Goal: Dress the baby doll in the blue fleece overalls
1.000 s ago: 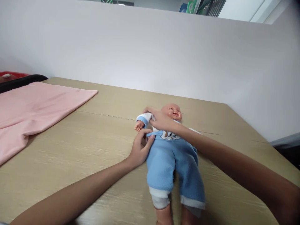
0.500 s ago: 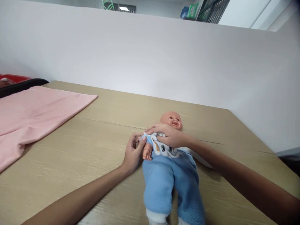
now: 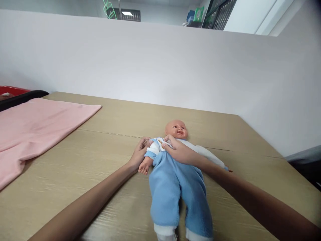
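Note:
A baby doll (image 3: 176, 129) lies on its back on the wooden table, head away from me. It wears blue fleece trousers (image 3: 167, 190) and a white and blue top (image 3: 155, 147) with a printed face, partly covered by my hand. At the sleeve on the left, my left hand (image 3: 140, 152) is closed, fingers curled on the sleeve's cloth near the doll's shoulder. My right hand (image 3: 179, 150) pinches the front of the top at the chest. The doll's bare hand (image 3: 144, 166) sticks out of the blue cuff, and its other arm stretches right, behind my forearm.
A pink cloth (image 3: 45, 127) is spread over the left side of the wooden table (image 3: 112, 180). Behind it, at the far left, are a black edge and a red container (image 3: 13, 90). A white partition (image 3: 150, 63) rises along the table's back. Something dark (image 3: 304, 164) stands beyond the right edge.
The doll's printed top has shifted, and more of its white sleeve shows at the left. My right hand has moved from near the shoulder to the chest front. The view has shifted slightly.

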The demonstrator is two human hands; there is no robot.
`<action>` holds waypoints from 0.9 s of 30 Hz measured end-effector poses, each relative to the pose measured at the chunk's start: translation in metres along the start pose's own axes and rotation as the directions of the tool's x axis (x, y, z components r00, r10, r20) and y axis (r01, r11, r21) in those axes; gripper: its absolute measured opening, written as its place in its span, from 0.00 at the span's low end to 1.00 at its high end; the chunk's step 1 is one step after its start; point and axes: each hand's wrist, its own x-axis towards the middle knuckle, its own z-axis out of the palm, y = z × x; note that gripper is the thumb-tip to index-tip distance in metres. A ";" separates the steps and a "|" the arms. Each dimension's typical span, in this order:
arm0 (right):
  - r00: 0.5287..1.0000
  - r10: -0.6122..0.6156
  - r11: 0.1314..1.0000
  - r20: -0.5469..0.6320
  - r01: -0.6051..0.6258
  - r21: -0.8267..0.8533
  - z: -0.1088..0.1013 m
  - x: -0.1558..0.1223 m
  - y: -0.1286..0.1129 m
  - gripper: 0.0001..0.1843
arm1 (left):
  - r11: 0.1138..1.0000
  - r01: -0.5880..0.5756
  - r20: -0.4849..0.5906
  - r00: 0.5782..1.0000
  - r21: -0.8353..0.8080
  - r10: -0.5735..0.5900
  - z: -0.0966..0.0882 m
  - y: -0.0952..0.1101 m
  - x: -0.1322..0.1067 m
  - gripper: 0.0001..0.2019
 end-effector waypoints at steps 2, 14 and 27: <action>0.999 0.016 1.000 -0.032 -0.017 -0.023 0.002 0.001 0.001 0.08 | 1.000 -0.011 0.034 0.999 0.005 0.011 -0.003 0.002 0.003 0.23; 0.975 0.015 0.978 -0.224 -0.061 -0.198 0.018 0.016 0.006 0.05 | 0.993 0.112 0.149 0.982 0.033 -0.116 0.005 -0.002 0.036 0.31; 0.961 -0.043 0.941 -0.272 -0.053 -0.336 0.010 0.018 0.014 0.13 | 0.997 0.074 0.247 0.966 0.022 -0.077 0.016 -0.007 0.052 0.23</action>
